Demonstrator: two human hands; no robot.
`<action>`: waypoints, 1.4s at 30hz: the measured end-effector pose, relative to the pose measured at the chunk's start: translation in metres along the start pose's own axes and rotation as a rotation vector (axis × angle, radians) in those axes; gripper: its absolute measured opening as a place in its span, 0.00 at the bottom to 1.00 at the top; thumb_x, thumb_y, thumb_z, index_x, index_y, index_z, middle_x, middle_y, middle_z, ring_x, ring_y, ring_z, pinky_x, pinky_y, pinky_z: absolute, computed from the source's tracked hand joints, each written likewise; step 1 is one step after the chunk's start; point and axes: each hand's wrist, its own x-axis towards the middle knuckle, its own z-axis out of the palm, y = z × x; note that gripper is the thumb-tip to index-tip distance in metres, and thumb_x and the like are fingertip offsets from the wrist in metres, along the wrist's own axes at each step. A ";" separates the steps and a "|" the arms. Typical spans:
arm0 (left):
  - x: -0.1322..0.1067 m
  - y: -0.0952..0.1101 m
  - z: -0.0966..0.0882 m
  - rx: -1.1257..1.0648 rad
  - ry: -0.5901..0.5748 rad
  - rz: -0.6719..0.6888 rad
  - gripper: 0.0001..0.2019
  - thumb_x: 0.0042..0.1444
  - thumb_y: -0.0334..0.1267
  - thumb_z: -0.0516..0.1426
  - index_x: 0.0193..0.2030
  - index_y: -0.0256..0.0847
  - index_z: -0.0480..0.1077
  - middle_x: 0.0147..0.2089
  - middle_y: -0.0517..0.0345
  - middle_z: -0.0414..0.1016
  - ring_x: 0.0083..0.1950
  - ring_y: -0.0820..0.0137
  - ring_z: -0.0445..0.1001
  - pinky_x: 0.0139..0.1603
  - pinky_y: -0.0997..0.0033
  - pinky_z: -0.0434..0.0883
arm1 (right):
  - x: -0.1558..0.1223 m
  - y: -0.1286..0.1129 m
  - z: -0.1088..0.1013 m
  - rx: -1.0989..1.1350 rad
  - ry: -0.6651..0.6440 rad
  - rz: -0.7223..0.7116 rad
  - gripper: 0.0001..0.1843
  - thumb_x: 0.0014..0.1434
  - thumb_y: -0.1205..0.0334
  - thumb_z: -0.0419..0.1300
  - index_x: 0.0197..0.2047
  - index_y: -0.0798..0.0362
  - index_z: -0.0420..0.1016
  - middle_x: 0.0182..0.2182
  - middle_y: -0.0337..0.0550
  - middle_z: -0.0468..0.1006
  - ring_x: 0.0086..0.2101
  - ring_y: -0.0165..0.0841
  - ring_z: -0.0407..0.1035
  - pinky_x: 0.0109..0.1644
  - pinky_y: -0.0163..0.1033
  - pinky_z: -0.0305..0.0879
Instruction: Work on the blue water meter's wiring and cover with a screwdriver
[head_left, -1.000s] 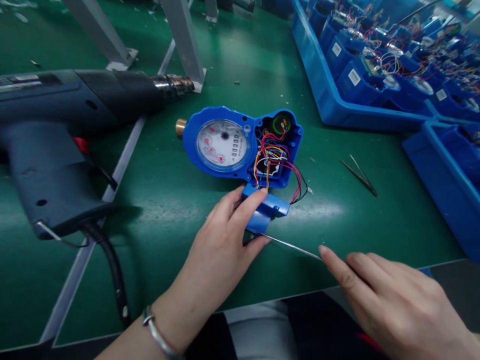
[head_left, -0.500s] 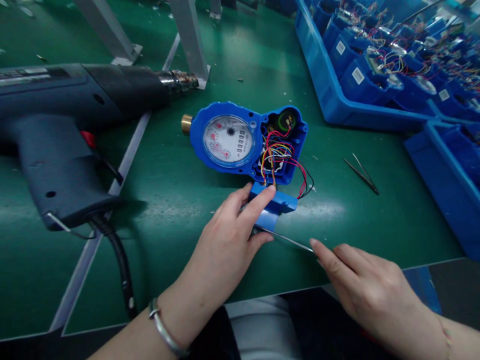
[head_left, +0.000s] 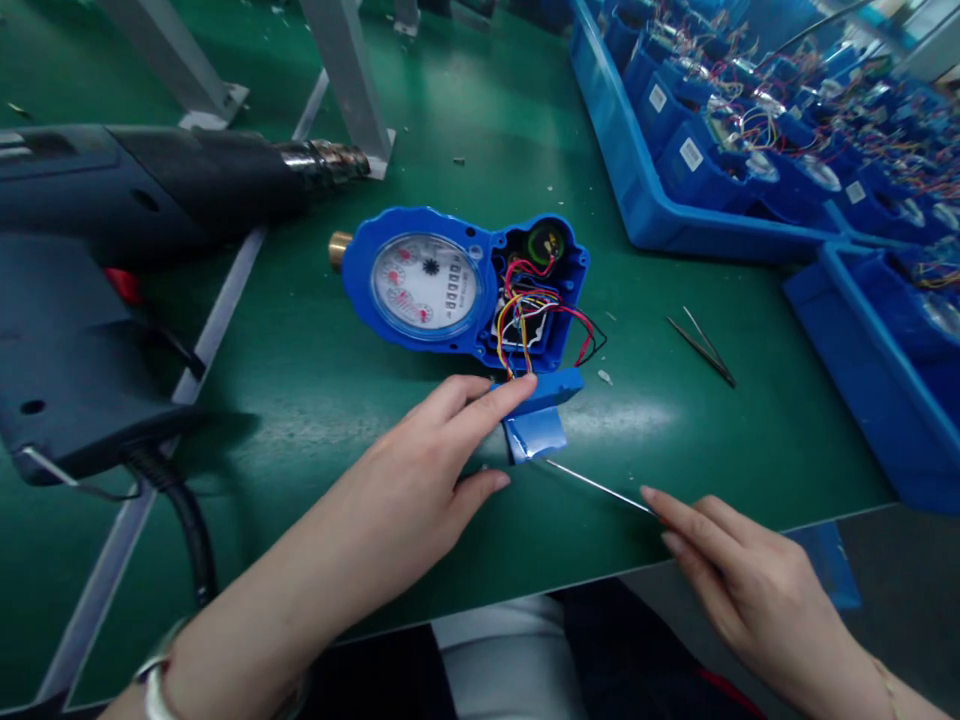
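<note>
A blue water meter (head_left: 442, 290) lies on the green mat, its dial to the left and an uncovered compartment full of coloured wires (head_left: 536, 310) to the right. A small blue cover piece (head_left: 536, 410) sits just below that compartment. My left hand (head_left: 420, 490) rests on the mat with fingers stretched out, the index fingertip touching the cover piece. My right hand (head_left: 735, 580) is closed in a pinch on a thin metal rod (head_left: 596, 485), whose tip reaches the cover's lower corner.
A dark heat gun (head_left: 112, 250) with a cable lies at the left, nozzle pointing right. Tweezers (head_left: 701, 345) lie to the right of the meter. Blue bins (head_left: 637, 190) with several wired meters stand at the back right. Grey metal frame legs (head_left: 345, 80) stand behind.
My left hand loosened and flattened, its thumb moving off the cover piece. My right hand drew the rod slightly back to the right. The view shifted a little.
</note>
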 end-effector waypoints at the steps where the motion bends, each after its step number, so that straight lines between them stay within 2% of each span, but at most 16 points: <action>1: 0.002 0.001 -0.001 0.010 -0.011 0.020 0.33 0.60 0.34 0.58 0.68 0.60 0.51 0.57 0.59 0.66 0.51 0.66 0.73 0.51 0.64 0.73 | 0.001 0.000 0.002 0.002 0.005 0.002 0.19 0.72 0.63 0.48 0.64 0.49 0.62 0.32 0.40 0.67 0.30 0.31 0.65 0.33 0.37 0.61; 4: 0.006 0.003 0.002 0.079 0.065 0.060 0.26 0.64 0.38 0.54 0.67 0.56 0.55 0.48 0.61 0.71 0.43 0.70 0.74 0.43 0.69 0.72 | 0.005 -0.003 0.004 -0.002 0.042 0.036 0.17 0.72 0.64 0.48 0.61 0.51 0.65 0.33 0.41 0.69 0.32 0.34 0.64 0.36 0.40 0.61; 9: 0.009 0.008 0.017 0.306 0.262 0.076 0.21 0.62 0.38 0.57 0.61 0.49 0.63 0.37 0.63 0.70 0.33 0.71 0.72 0.30 0.72 0.66 | -0.001 -0.009 0.007 0.069 0.053 0.103 0.17 0.71 0.67 0.47 0.61 0.52 0.64 0.34 0.42 0.71 0.33 0.34 0.67 0.36 0.39 0.65; 14: 0.011 0.008 0.025 0.428 0.354 0.159 0.21 0.60 0.37 0.59 0.60 0.46 0.64 0.33 0.63 0.69 0.29 0.71 0.69 0.26 0.71 0.61 | -0.017 -0.010 0.010 -0.008 0.011 0.060 0.23 0.70 0.68 0.48 0.66 0.51 0.58 0.34 0.41 0.71 0.29 0.30 0.69 0.32 0.34 0.66; 18: 0.014 0.008 0.026 0.435 0.378 0.171 0.20 0.59 0.36 0.60 0.58 0.45 0.65 0.32 0.63 0.69 0.28 0.72 0.68 0.26 0.72 0.61 | -0.016 -0.014 0.012 -0.043 0.065 0.033 0.24 0.69 0.69 0.48 0.67 0.52 0.58 0.34 0.42 0.72 0.29 0.29 0.69 0.31 0.34 0.66; 23: 0.015 0.007 0.026 0.423 0.379 0.156 0.19 0.59 0.36 0.60 0.57 0.47 0.67 0.32 0.65 0.68 0.27 0.74 0.68 0.27 0.74 0.63 | -0.005 -0.026 0.019 -0.146 0.176 0.021 0.21 0.69 0.72 0.47 0.62 0.57 0.66 0.30 0.43 0.71 0.26 0.32 0.67 0.28 0.37 0.62; 27: 0.016 0.006 0.026 0.391 0.389 0.170 0.20 0.59 0.35 0.61 0.58 0.46 0.67 0.34 0.64 0.70 0.30 0.75 0.70 0.29 0.75 0.65 | -0.004 -0.029 0.015 -0.280 0.214 -0.030 0.20 0.69 0.72 0.50 0.62 0.57 0.67 0.32 0.45 0.73 0.30 0.34 0.68 0.33 0.40 0.61; 30: 0.017 0.005 0.027 0.395 0.398 0.175 0.20 0.59 0.35 0.61 0.58 0.45 0.67 0.34 0.64 0.71 0.30 0.75 0.70 0.30 0.75 0.65 | -0.007 -0.028 0.006 -0.403 0.182 -0.086 0.21 0.69 0.70 0.50 0.63 0.56 0.66 0.35 0.46 0.74 0.32 0.36 0.68 0.37 0.42 0.60; 35: 0.017 0.005 0.027 0.368 0.403 0.201 0.19 0.59 0.35 0.60 0.58 0.43 0.68 0.33 0.64 0.70 0.30 0.76 0.70 0.30 0.75 0.65 | 0.003 -0.036 -0.007 -0.487 0.130 -0.149 0.21 0.68 0.72 0.48 0.61 0.60 0.69 0.36 0.46 0.76 0.30 0.34 0.66 0.36 0.42 0.58; 38: 0.016 0.006 0.027 0.351 0.396 0.208 0.19 0.60 0.34 0.60 0.58 0.42 0.67 0.33 0.63 0.69 0.30 0.75 0.70 0.31 0.75 0.66 | 0.016 -0.042 -0.013 -0.471 0.128 -0.158 0.20 0.67 0.72 0.46 0.58 0.63 0.71 0.32 0.46 0.76 0.28 0.35 0.66 0.33 0.43 0.58; 42: 0.016 0.006 0.027 0.323 0.365 0.200 0.21 0.59 0.32 0.60 0.59 0.42 0.66 0.34 0.63 0.68 0.32 0.75 0.70 0.33 0.75 0.67 | 0.022 -0.041 -0.023 -0.484 0.043 -0.213 0.22 0.64 0.73 0.45 0.58 0.63 0.69 0.32 0.47 0.76 0.27 0.35 0.68 0.28 0.42 0.59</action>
